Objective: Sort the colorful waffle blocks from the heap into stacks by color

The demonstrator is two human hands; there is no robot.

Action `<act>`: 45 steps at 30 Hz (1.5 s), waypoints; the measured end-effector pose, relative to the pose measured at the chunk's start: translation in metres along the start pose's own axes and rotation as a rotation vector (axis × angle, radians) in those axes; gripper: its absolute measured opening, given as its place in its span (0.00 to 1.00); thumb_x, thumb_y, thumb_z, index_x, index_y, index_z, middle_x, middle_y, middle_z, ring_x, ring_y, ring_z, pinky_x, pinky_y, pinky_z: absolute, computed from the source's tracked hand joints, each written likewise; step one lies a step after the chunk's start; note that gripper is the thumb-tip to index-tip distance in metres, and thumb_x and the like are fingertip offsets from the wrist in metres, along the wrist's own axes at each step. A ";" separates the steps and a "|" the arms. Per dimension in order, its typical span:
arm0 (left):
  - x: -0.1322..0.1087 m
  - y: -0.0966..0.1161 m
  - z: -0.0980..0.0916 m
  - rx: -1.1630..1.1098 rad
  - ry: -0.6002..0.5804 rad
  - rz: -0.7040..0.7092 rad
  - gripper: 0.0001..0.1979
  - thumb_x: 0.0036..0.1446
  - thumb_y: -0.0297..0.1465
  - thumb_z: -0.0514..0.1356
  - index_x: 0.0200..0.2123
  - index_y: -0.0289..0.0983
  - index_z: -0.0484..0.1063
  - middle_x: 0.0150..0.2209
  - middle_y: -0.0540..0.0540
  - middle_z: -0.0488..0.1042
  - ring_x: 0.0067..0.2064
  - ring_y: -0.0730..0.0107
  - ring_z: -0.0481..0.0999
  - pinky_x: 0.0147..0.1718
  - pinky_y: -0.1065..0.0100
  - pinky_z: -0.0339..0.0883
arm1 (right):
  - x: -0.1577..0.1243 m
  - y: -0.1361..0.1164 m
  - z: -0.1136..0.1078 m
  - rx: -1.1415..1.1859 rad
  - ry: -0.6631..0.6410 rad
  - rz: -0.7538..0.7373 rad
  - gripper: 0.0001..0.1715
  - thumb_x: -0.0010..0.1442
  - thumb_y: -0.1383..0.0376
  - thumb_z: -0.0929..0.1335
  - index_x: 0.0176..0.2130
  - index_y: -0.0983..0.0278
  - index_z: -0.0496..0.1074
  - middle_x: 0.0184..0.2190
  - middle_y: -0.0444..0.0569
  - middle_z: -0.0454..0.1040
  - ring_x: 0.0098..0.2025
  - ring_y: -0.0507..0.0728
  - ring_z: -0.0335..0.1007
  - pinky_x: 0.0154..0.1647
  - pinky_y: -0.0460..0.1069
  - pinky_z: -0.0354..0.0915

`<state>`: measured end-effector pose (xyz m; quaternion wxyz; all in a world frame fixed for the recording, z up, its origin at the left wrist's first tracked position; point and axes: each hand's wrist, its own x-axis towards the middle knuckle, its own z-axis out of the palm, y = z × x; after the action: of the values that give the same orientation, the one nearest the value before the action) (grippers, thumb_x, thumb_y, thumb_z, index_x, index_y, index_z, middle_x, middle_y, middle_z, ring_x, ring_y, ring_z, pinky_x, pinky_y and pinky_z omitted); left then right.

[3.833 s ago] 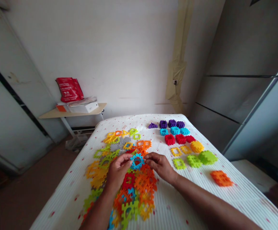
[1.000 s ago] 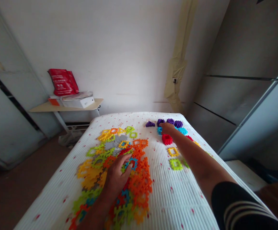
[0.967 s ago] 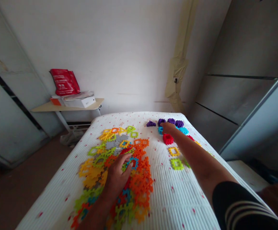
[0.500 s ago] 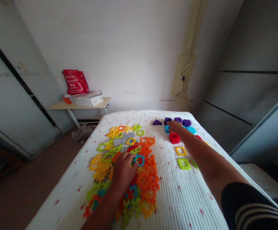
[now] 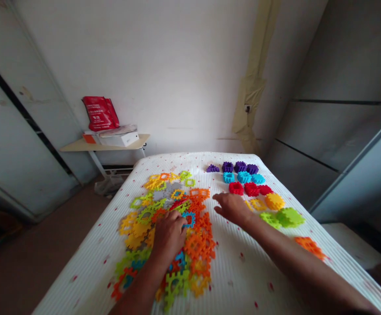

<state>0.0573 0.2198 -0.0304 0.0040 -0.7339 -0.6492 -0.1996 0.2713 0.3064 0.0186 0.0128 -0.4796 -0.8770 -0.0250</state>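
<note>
My left hand (image 5: 170,232) rests on the heap of plastic gear-edged building pieces, its fingers curled and closed at the left edge of a blue square frame piece (image 5: 189,219). Orange pieces (image 5: 199,245) lie just right of it, yellow pieces (image 5: 139,229) to its left. Over the quilted cover, between the heap and the rows, is my right hand (image 5: 234,208); its fingers are apart and nothing shows in them. Behind it stand red stacks (image 5: 251,189), blue stacks (image 5: 244,176) and purple stacks (image 5: 240,166). It partly hides yellow frame pieces (image 5: 258,204).
Green stacks (image 5: 290,217) and an orange stack (image 5: 309,247) lie along the right side of the bed (image 5: 236,280). A small table (image 5: 108,145) with a white box and a red bag (image 5: 100,113) stands at the far left. Grey cabinets (image 5: 338,131) flank the right.
My right hand has come back from the blue and purple stacks toward me and left, its fingers now apart. My left hand stays at the blue frame piece.
</note>
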 end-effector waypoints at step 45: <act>0.000 0.013 -0.009 -1.109 -0.072 -0.249 0.27 0.48 0.31 0.58 0.52 0.38 0.56 0.26 0.54 0.72 0.26 0.75 0.69 0.27 0.72 0.60 | -0.031 -0.041 0.028 0.300 0.256 -0.464 0.30 0.52 0.64 0.69 0.54 0.63 0.63 0.48 0.54 0.71 0.47 0.59 0.65 0.44 0.53 0.65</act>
<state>0.0675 0.2150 -0.0191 -0.4279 -0.5504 -0.5286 -0.4843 0.2534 0.2598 -0.0118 0.1881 -0.2521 -0.9483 0.0423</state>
